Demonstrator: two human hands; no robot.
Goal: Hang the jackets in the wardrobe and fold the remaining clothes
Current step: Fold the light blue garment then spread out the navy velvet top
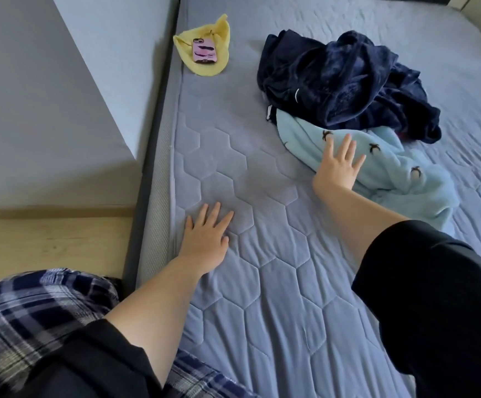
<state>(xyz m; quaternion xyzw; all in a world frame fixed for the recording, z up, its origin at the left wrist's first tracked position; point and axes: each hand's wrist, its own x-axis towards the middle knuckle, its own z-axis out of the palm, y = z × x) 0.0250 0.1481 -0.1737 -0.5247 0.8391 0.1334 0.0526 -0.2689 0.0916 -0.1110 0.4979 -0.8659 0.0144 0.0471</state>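
On the bed point(276, 282), covered by a grey-blue quilted pad stitched in hexagons: one pale blue fleece garment point(382, 170) with small dark bird figures, crumpled, toward the far right of the bed; one dark navy plush garment point(339, 79), heaped just beyond the pale blue one and overlapping its far edge; whether either is a jacket cannot be told.

Left hand point(204, 237): flat on the bed near its left edge, palm down, fingers straight and spread, grasping nothing; well apart from both garments.

Right hand point(338, 163): laid on the near left part of the pale blue fleece garment, fingers straight and fanned, pressing on the cloth and not curled round it; black sleeve point(434, 297) covers the upper arm.

At the bed's far left corner: one yellow cloth point(204, 53), bunched; one phone point(204, 50) in a pink case lying on top of it.

Beside the bed's left edge: a grey block point(47, 96) set against the frame; wooden floor point(47, 242) in front of it; plaid trousers point(32, 311) on the person's leg at the bed's near left corner.
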